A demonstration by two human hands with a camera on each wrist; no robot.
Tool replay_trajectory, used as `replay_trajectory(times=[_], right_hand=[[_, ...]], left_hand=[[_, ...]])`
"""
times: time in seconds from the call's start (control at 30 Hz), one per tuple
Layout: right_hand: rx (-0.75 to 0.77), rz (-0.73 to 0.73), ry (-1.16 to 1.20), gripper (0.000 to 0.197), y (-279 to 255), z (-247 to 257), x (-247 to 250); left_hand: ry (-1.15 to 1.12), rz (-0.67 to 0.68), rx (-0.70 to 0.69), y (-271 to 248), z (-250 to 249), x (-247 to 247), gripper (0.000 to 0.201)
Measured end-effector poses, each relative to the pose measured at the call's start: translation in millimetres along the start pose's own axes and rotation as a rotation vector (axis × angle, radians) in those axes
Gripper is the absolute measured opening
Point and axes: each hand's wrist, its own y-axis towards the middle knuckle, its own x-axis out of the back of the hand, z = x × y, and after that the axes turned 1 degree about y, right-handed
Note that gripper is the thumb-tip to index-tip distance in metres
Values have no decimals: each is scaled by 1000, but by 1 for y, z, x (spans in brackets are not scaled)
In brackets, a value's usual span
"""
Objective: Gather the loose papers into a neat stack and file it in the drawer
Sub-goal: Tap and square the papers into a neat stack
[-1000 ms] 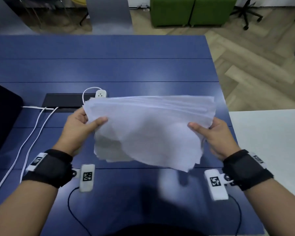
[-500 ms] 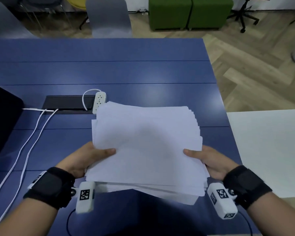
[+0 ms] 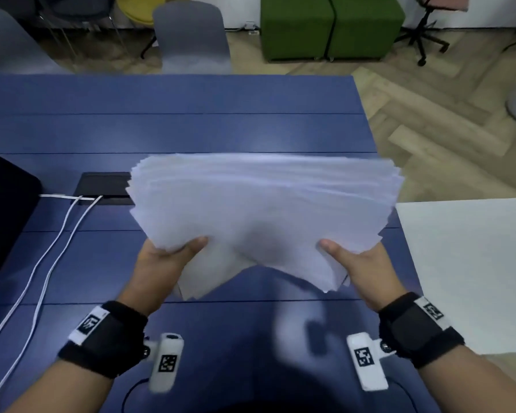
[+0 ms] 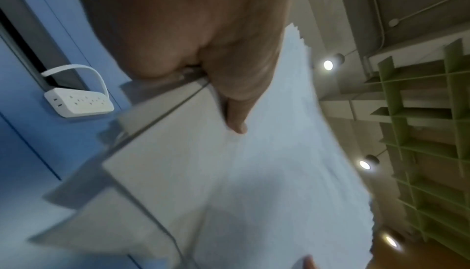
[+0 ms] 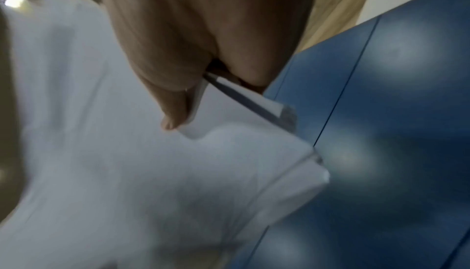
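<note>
A thick sheaf of white papers (image 3: 262, 210) hangs in the air above the blue table (image 3: 173, 129), its far edge fanned and its near edge sagging in the middle. My left hand (image 3: 173, 257) pinches the near left corner, thumb on top. My right hand (image 3: 352, 257) pinches the near right corner the same way. The left wrist view shows my thumb pressed on the papers (image 4: 254, 172), with uneven sheet edges below. In the right wrist view the papers (image 5: 127, 162) are blurred under my thumb. No drawer shows in any view.
A white power strip (image 4: 78, 102) lies by a black cable slot (image 3: 105, 184), with white cables (image 3: 51, 248) trailing toward me on the left. A dark object (image 3: 3, 213) sits at the left edge. A white surface (image 3: 471, 263) adjoins the table on the right. Chairs stand beyond.
The sheaf has been lifted and tipped up from lying flat in my hands half a second ago. Both hands moved forward, and the grip shifted to the near corners.
</note>
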Motion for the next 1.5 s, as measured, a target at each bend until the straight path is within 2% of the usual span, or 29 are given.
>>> replay_trajectory(times=[0.07, 0.2, 0.27, 0.33, 0.4, 0.47, 0.53, 0.6, 0.67, 0.73, 0.8, 0.9, 0.97, 1.0, 1.07, 1.13, 1.2, 1.33, 1.4, 1.5], right_hand=[[42, -44, -20, 23, -2, -9, -9], [239, -162, -78, 33, 2, -18, -24], [249, -201, -47, 33, 9, -34, -21], [122, -212, -106, 27, 19, -64, -15], [-42, -196, -245, 22, 24, -100, -9], [-149, -151, -382, 16, 24, -128, -5], [-191, -146, -395, 16, 22, -146, 0], [-176, -186, -357, 12, 20, -150, -1], [-97, -238, -266, 10, 20, -144, -4], [37, -261, -213, 10, 20, -129, -8], [99, -269, -204, 14, 25, -119, -9], [-8, -200, -290, 21, 34, -132, -3], [-99, -172, -419, 15, 36, -144, 2], [-100, -161, -456, 10, 36, -146, 4], [-31, -125, -408, 27, 34, -143, 3], [13, -91, -331, 32, 33, -137, 3], [37, -86, -373, 29, 35, -137, 5], [-41, -91, -392, 17, 39, -149, 12], [-89, -79, -357, 15, 40, -148, 10], [-81, -135, -278, 18, 45, -148, 6]], left_hand=[[-1, -45, -6, 3, 8, -9, 34], [-30, -103, -56, 14, 21, -17, 34], [-27, -97, -53, 24, 35, -17, 33], [23, -39, -19, 34, 60, -17, 36], [114, 46, 76, 42, 91, -14, 40], [194, 71, 161, 47, 122, -7, 33], [236, 72, 213, 48, 141, -2, 20], [216, 39, 226, 44, 141, -3, 14], [151, -36, 156, 44, 132, -5, 17], [113, -72, 75, 46, 119, -6, 29], [97, -53, 32, 50, 113, -2, 37], [71, 42, 91, 52, 116, 4, 44], [152, 81, 108, 55, 120, 5, 41], [209, 59, 115, 57, 121, 6, 33], [213, 8, 114, 58, 122, 8, 24], [174, -36, 125, 58, 122, 10, 28], [182, -34, 124, 57, 118, 14, 36], [108, 144, 76, 53, 106, 12, 57], [123, 146, 63, 53, 104, 8, 68], [74, 88, 64, 54, 99, 1, 58]])
